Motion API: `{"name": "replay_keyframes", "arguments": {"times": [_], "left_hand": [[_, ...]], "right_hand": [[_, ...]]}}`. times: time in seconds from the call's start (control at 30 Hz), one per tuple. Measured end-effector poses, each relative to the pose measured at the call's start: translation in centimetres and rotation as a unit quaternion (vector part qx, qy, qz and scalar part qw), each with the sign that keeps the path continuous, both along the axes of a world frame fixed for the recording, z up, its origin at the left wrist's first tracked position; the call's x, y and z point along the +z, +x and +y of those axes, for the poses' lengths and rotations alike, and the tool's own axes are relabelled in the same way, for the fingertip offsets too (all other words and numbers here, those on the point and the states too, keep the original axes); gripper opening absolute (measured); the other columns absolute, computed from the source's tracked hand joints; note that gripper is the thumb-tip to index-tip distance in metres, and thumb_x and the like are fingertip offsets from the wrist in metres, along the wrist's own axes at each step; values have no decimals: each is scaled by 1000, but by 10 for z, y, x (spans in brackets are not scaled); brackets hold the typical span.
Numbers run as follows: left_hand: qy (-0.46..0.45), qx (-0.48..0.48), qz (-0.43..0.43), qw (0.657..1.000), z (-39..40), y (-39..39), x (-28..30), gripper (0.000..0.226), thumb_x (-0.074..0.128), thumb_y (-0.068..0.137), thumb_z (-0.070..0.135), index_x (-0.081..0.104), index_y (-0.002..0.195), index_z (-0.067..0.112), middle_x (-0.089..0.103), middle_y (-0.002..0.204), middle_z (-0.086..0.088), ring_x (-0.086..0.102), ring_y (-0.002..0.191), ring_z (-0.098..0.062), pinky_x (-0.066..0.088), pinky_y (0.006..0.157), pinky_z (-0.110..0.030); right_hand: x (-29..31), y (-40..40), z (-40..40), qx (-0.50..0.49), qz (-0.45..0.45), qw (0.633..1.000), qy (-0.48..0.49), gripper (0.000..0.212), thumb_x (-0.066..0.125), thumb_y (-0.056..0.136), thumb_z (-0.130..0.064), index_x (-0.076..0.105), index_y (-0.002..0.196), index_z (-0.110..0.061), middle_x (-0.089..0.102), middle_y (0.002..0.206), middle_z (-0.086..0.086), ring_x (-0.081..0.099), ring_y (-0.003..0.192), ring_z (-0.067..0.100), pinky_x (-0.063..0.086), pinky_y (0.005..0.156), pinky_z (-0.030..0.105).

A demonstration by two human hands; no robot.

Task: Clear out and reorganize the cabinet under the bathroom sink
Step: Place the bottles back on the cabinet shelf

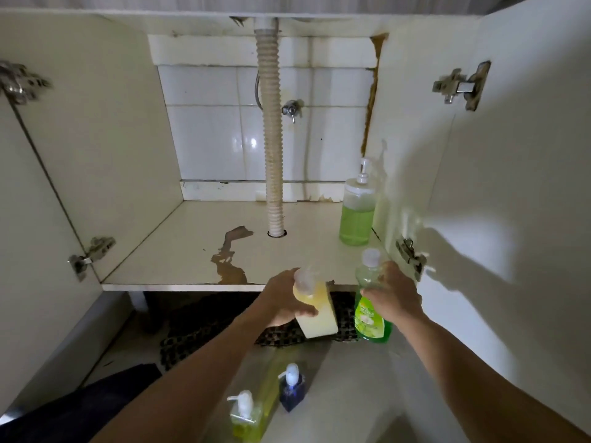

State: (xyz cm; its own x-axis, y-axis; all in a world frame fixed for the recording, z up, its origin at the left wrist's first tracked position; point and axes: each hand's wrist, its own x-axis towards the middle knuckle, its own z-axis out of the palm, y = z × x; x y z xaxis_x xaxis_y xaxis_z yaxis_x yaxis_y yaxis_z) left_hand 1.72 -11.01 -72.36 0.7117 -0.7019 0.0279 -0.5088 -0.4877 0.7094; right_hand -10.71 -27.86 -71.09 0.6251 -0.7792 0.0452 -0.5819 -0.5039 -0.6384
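Both hands are loaded at the cabinet mouth: the left hand (284, 298) is wrapped round a squat pale-yellow plastic bottle with a clear cap (315, 306), the right hand (391, 297) is curled round the neck and shoulder of a tall green dish-liquid bottle with a white cap (372, 302). Both bottles hang in the air just in front of the shelf lip, close to each other. Likely risks: the two bottles knocking together, or a one-handed grip slipping if the plastic is soapy; a drop would land on the dark patterned mat (204, 327) or hit the small pump bottles below, a yellow-green one (246, 417) and a dark blue one (292, 391), both standing on the floor well apart from the cabinet. The cabinet floor, a cream laminate shelf (179, 247), has a brown peeled, water-stained patch (228, 260) near the front, so a bottle set there may sit uneven. One clear pump dispenser with green liquid (357, 212) stands at the right rear, against the side wall. A ribbed white drain hose (271, 139) drops through the shelf. White tile behind, a metal valve (290, 108), both doors swung open, chipboard edge crumbling at right.
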Motion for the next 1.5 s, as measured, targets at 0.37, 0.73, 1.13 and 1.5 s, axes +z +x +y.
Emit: {"name": "replay_keyframes", "arguments": {"times": [0.37,0.73,1.13,1.5], "left_hand": [[-72,105,-20,992,21,43,38,61,84,68,20,55,122,15,44,114,14,41,101,-11,40,85,-24],[-1,80,-46,996,-47,146,30,70,81,72,32,49,133,22,60,125,1,52,118,-21,32,82,-23],[68,43,-60,995,-108,220,36,90,78,76,34,27,149,23,39,150,-7,40,134,-27,35,101,-31],[54,54,55,996,-113,218,30,98,73,82,28,5,152,34,20,157,-9,42,130,-33,52,93,-44]], "right_hand": [[44,64,-5,119,-113,986,1,46,73,78,-23,49,117,-16,59,105,-1,54,91,18,39,68,26],[45,180,-67,153,-120,981,-3,47,76,74,-20,57,117,-18,61,106,-2,56,97,17,38,76,22],[47,253,-126,152,-105,982,33,54,80,71,-17,58,121,-21,66,115,3,63,105,22,53,93,39],[51,244,-110,99,-127,985,69,87,79,74,-14,27,144,-23,47,137,7,51,121,27,48,97,36]]}}
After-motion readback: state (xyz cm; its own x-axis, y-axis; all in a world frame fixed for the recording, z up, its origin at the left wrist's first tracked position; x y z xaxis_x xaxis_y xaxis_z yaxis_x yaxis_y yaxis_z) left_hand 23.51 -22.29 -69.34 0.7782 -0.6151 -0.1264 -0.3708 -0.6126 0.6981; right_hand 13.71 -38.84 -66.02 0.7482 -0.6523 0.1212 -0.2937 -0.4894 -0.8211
